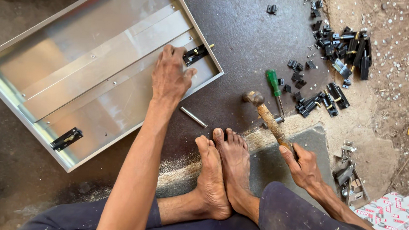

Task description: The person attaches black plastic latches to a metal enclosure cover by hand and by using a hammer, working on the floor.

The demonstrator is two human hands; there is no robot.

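My left hand (170, 75) rests palm-down on the shiny metal panel (95, 72), its fingers beside a black latch fitting (195, 53) near the panel's right corner. My right hand (302, 166) grips the wooden handle of a hammer (266, 113), whose worn metal head lies on the dark floor. A second black latch fitting (66, 139) sits at the panel's lower left edge. A short metal rod (193, 117) lies on the floor between the panel and my bare feet (221, 172).
A green-handled screwdriver (274, 86) lies by the hammer head. Several black metal fittings (338, 52) and small screws are scattered at the upper right on sandy ground. Metal parts (349, 181) and a red-and-white printed box (395, 216) sit at the lower right.
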